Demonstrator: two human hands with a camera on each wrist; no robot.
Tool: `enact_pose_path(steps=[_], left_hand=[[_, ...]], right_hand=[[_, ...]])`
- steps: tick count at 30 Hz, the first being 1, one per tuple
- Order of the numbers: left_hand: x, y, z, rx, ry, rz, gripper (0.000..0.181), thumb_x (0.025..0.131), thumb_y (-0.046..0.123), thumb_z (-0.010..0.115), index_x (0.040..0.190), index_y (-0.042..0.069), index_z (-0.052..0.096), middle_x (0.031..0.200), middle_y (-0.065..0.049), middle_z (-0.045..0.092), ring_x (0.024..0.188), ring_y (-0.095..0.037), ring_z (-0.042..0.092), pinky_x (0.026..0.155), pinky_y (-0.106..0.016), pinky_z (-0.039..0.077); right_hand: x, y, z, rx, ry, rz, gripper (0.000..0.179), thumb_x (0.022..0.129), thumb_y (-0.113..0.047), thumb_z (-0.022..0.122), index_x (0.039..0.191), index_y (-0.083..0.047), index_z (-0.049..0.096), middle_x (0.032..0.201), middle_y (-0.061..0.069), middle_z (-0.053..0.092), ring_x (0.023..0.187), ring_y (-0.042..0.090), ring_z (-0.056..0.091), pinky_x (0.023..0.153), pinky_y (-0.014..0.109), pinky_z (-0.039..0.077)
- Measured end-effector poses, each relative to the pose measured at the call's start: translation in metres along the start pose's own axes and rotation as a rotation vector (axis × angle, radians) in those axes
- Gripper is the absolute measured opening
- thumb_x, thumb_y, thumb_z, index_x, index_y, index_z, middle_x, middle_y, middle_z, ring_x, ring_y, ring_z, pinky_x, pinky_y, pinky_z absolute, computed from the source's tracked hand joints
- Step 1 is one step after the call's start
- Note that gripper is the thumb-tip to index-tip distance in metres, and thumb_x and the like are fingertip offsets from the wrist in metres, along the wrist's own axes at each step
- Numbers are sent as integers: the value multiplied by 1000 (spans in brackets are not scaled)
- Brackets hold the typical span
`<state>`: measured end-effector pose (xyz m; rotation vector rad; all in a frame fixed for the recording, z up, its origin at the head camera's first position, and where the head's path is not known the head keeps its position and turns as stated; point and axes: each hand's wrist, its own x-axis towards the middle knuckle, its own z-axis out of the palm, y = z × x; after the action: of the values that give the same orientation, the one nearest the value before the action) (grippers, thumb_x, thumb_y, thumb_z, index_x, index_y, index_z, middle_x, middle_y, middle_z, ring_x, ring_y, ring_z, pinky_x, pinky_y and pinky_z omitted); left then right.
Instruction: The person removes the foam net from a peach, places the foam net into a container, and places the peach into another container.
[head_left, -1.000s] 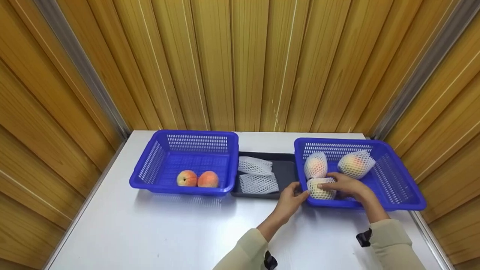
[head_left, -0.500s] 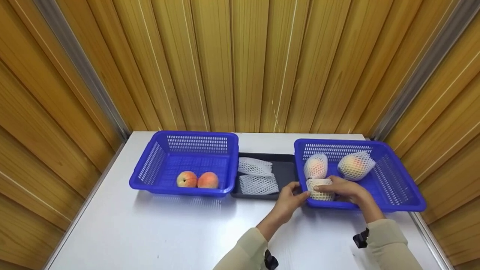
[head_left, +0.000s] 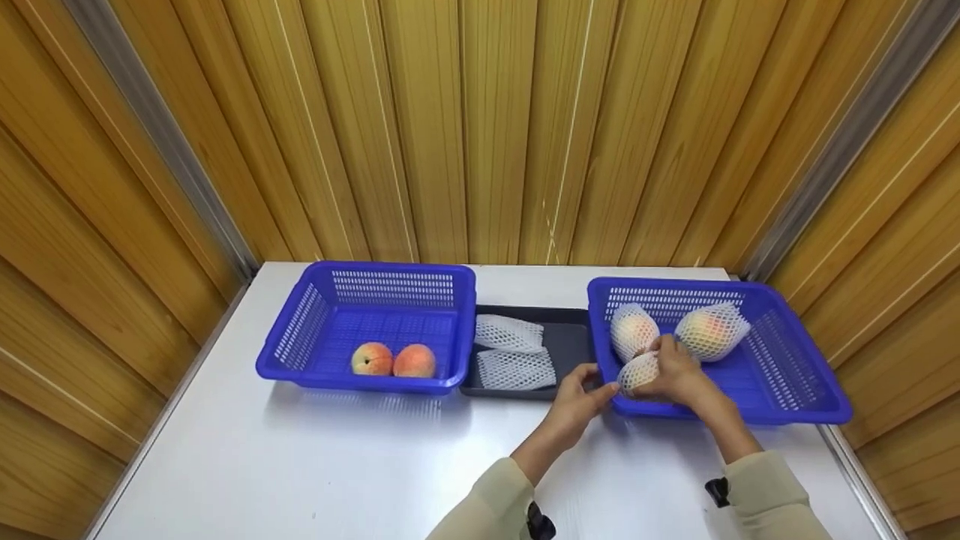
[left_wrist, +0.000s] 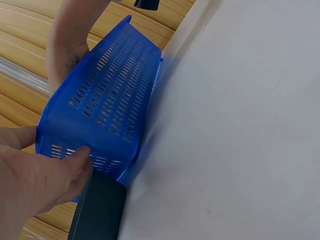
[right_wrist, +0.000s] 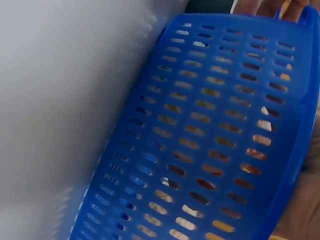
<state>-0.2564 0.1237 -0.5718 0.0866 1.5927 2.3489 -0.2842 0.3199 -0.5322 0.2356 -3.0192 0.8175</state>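
From my remote seat I see the pale peach in a white foam-mesh sleeve [head_left: 637, 373] at the near left corner of the right-hand blue slotted plastic basket [head_left: 784, 414]. Its long axis seems to slant from the near left towards the far right, though the far end is covered. The right hand [head_left: 679, 375] is the one on it: I judge its fingers curled round the right end, so the peach lies to their left. From the head view, the left hand's thumb tip is just beside the peach's other end; that hand [head_left: 574, 409] pinches the basket's corner, its fingers against the outer wall.

Close behind the gripped peach sits a second sleeved peach [head_left: 634, 330], and to the right of that a third sleeved peach [head_left: 711, 331].

Further left, a black shallow rectangular tray [head_left: 571, 346] bears two flat white foam-mesh sleeves [head_left: 516, 369]. Beyond it, a left-hand blue slotted plastic basket [head_left: 360, 382] holds two bare red-and-yellow peaches [head_left: 414, 361] side by side. All this stands on the white tabletop [head_left: 337, 465]. I can read no brand, label or writing anywhere.
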Motion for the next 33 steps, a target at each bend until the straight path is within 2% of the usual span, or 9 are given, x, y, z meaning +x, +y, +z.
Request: enact_pose_path(steps=[4, 7, 10, 13, 17, 22, 33], left_hand=[[0, 1, -2, 21, -2, 6, 31, 93, -2, 68, 122, -5, 58, 115, -13, 58, 92, -15, 64, 82, -29, 58], [0, 1, -3, 30, -3, 14, 30, 92, -2, 69, 121, -4, 59, 114, -12, 58, 91, -14, 63, 82, -29, 58], [0, 1, -3, 36, -3, 18, 30, 92, -2, 69, 121, -4, 59, 114, -11, 58, 90, -14, 62, 82, -30, 58], [1, 0, -2, 40, -7, 25, 30, 92, -2, 69, 121, -4, 59, 114, -11, 58, 90, -14, 62, 82, -31, 59], [1, 0, -2, 35, -12, 21, 31, 92, -1, 70, 121, -4, 59, 115, -13, 58, 90, -14, 62, 85, -35, 59], [1, 0, -4, 81, 25, 11, 30, 91, 1, 72, 120, -1, 61, 116, -11, 60, 87, -14, 62, 87, -42, 58], [3, -2, -3, 66, 28, 12, 27, 90, -1, 71, 116, 0, 62, 113, -10, 61, 87, -14, 66, 90, -44, 58]], right_hand=[[-1, -6, 3, -81, -22, 11, 88, 61, -30, 95, 116, 12, 40, 107, 34, 44, 105, 52, 43, 92, 64, 33], [0, -6, 3, -83, -67, 26, 86, 65, -31, 92, 117, 12, 40, 111, 37, 43, 108, 55, 41, 95, 66, 31], [-1, -5, 1, -4, -117, 35, 82, 69, -27, 91, 119, 10, 37, 112, 36, 46, 107, 54, 45, 98, 65, 35], [-1, -2, 1, 92, -131, 14, 79, 69, -20, 92, 117, 8, 35, 109, 32, 53, 101, 46, 54, 95, 61, 45], [-1, 0, 3, 144, -91, -33, 78, 65, -15, 94, 112, 5, 35, 105, 28, 59, 96, 39, 60, 90, 55, 50], [0, -3, 3, 142, -33, -85, 79, 63, -14, 94, 114, 7, 37, 111, 30, 60, 100, 40, 60, 92, 55, 49], [-8, -18, -16, 100, 85, -79, 83, 64, -17, 93, 122, 9, 40, 112, 32, 55, 102, 44, 57, 93, 59, 47]])
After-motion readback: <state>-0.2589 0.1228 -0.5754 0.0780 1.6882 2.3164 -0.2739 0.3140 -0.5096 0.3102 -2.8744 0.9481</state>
